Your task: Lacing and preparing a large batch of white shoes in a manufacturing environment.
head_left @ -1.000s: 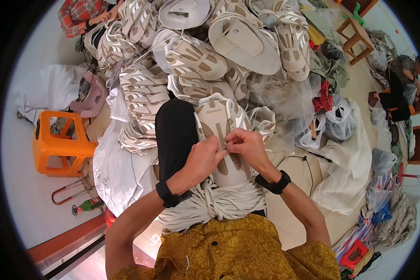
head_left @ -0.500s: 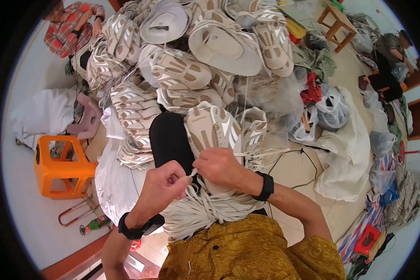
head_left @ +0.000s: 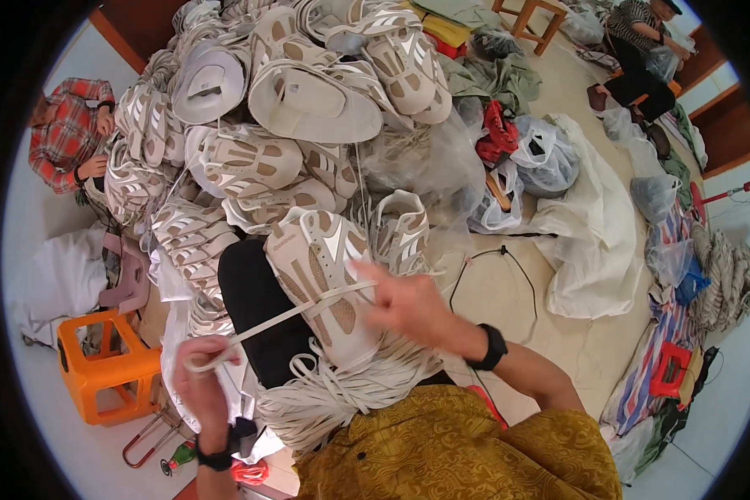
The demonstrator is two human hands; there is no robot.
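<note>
A white and tan shoe upper [head_left: 318,279] lies on my lap over a black cloth [head_left: 254,312]. A white flat lace [head_left: 287,315] runs taut across it. My left hand [head_left: 207,379] is closed on the lace's end, low and to the left. My right hand [head_left: 404,304] presses on the right side of the upper and pinches the lace there. A bundle of white laces [head_left: 342,387] rests on my lap below the upper.
A big heap of white and tan shoe uppers [head_left: 283,125] rises ahead. An orange stool [head_left: 100,362] and a pink stool [head_left: 125,279] stand at left. A person in a plaid shirt [head_left: 62,137] sits far left. Plastic bags [head_left: 542,158], white cloth [head_left: 587,242] and a wooden stool [head_left: 542,17] lie right.
My left hand has pulled the lace out, down and to the left, away from the upper. My right hand has stayed on the upper. The view has tilted slightly.
</note>
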